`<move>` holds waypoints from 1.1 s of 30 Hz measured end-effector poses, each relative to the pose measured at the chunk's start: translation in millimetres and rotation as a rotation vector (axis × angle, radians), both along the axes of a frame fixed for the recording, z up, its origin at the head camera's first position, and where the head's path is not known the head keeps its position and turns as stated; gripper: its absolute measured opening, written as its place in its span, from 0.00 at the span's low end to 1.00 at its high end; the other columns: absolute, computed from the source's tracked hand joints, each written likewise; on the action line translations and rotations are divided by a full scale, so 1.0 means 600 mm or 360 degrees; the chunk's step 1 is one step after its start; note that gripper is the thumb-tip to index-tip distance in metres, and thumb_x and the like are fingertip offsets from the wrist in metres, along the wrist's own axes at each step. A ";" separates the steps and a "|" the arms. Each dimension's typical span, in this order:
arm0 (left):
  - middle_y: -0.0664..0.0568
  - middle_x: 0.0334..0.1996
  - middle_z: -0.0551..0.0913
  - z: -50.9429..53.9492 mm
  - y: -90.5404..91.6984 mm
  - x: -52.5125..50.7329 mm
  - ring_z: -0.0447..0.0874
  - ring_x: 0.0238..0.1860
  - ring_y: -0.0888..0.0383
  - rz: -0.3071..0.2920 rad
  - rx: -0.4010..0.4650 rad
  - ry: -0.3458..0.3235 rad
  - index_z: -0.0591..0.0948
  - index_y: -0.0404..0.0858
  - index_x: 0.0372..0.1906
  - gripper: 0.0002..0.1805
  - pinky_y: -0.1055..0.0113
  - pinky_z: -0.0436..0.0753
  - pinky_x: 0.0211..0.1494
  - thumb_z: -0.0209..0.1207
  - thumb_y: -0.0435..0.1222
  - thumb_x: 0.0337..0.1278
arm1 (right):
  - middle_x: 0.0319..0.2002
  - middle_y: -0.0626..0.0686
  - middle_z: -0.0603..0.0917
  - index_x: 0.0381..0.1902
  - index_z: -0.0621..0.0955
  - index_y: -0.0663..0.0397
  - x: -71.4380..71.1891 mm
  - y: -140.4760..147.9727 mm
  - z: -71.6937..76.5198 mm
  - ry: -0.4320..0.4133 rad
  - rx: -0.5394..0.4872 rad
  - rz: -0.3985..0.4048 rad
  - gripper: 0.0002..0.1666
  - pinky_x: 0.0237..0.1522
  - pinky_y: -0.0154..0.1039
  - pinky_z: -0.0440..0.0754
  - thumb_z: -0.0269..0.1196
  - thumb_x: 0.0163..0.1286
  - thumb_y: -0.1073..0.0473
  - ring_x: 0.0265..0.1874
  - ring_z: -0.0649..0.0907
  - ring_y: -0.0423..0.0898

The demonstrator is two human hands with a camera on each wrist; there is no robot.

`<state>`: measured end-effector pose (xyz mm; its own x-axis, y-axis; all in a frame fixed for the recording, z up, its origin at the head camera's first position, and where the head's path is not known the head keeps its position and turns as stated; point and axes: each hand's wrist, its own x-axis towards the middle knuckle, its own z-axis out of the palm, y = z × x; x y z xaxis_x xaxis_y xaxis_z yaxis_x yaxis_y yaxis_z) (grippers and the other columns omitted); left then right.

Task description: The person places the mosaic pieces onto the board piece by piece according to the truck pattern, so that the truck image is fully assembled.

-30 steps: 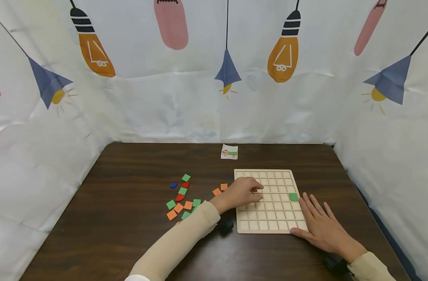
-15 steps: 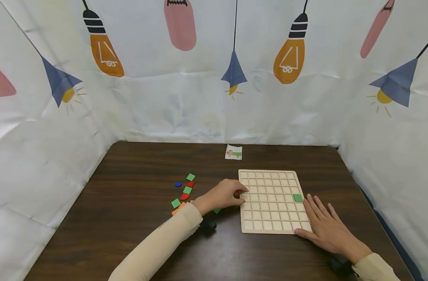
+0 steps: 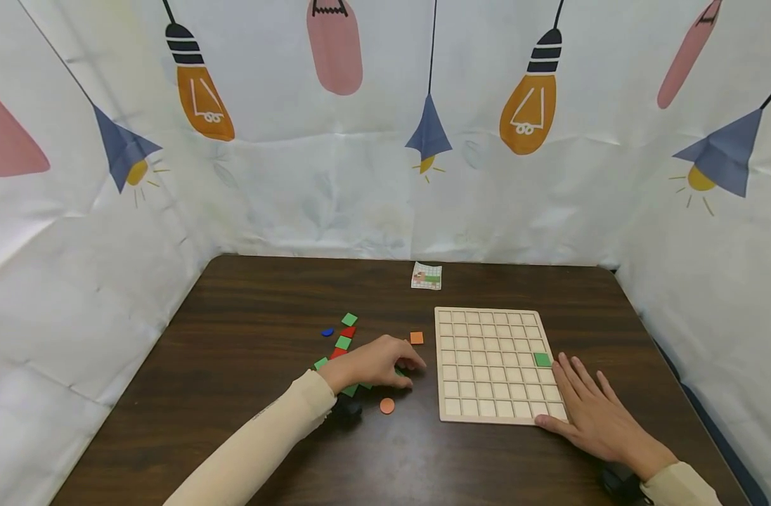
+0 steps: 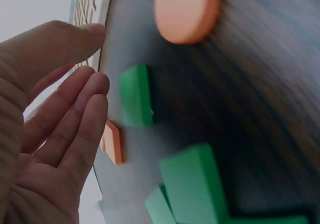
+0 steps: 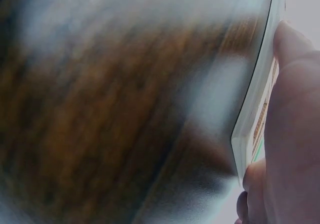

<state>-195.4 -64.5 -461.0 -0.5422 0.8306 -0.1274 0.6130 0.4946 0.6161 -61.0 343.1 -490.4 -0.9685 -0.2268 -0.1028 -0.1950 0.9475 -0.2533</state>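
My left hand (image 3: 377,362) is over the loose pieces left of the board, thumb and fingers apart and holding nothing. In the left wrist view, a green block (image 4: 135,96) lies just beyond its fingertips, with an orange round piece (image 4: 182,11) on the thumb's side. On the table in the head view is a pale wooden grid board (image 3: 480,367), a green square tile (image 3: 542,360) in one cell near its right edge. My right hand (image 3: 603,422) lies flat along that edge, its thumb touching the near right corner.
Green tiles (image 3: 349,320), red pieces (image 3: 348,331) and a blue piece (image 3: 327,332) lie left of the left hand, some partly hidden by it. An orange square (image 3: 417,338) sits between pile and board. A small printed card (image 3: 426,276) is at the table's far edge.
My left hand has moved left, from above the board to the loose pieces. The right hand stays at the board's right edge. The head view has shifted slightly.
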 end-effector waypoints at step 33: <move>0.53 0.51 0.89 -0.013 -0.049 0.000 0.87 0.47 0.62 0.0086 0.0011 -0.0010 0.88 0.41 0.54 0.16 0.73 0.85 0.51 0.70 0.36 0.61 | 0.84 0.66 0.48 0.84 0.48 0.58 0.000 0.002 -0.001 -0.0010 -0.0022 -0.0007 0.63 0.81 0.67 0.29 0.58 0.70 0.26 0.83 0.49 0.67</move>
